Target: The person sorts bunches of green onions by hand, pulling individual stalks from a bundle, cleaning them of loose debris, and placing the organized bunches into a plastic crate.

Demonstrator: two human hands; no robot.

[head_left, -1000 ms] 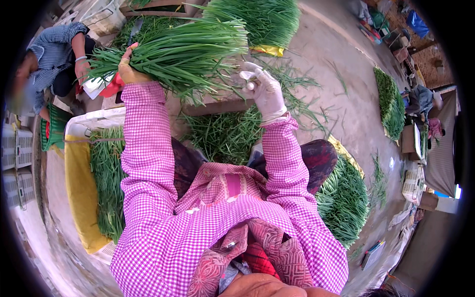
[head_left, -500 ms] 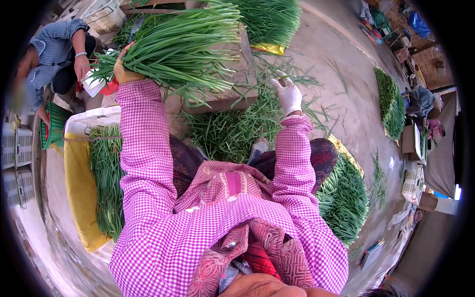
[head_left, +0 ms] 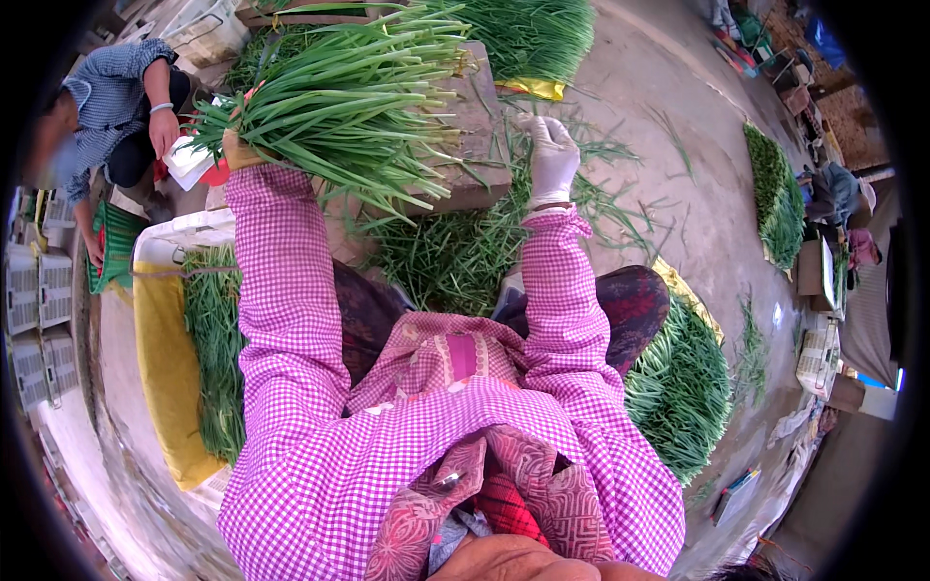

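Note:
A large bunch of long green chives point(head_left: 339, 107) lies in my left hand point(head_left: 242, 145), whose yellowish glove is closed around its leafy left part. Pale stem ends point right, over a low block point(head_left: 480, 126) strewn with a few loose stalks. My right hand point(head_left: 554, 160), in a white glove, is raised just right of the block, apart from the bunch. Its fingers are bent and drawn together; whether anything is between them I cannot make out. Loose green trimmings point(head_left: 455, 247) cover the floor between my feet and below the block.
To my left stands a white crate point(head_left: 189, 232) with yellow lining point(head_left: 160, 378), full of chives. More chives are piled at the far side point(head_left: 538, 39) and by my right knee point(head_left: 683, 387). A person point(head_left: 116, 107) crouches at the left beside a green basket point(head_left: 116, 247).
My right hand has moved slightly left, toward the block, and its spread fingers have drawn in. The bunch in my left hand has turned a little, with its stem ends more spread.

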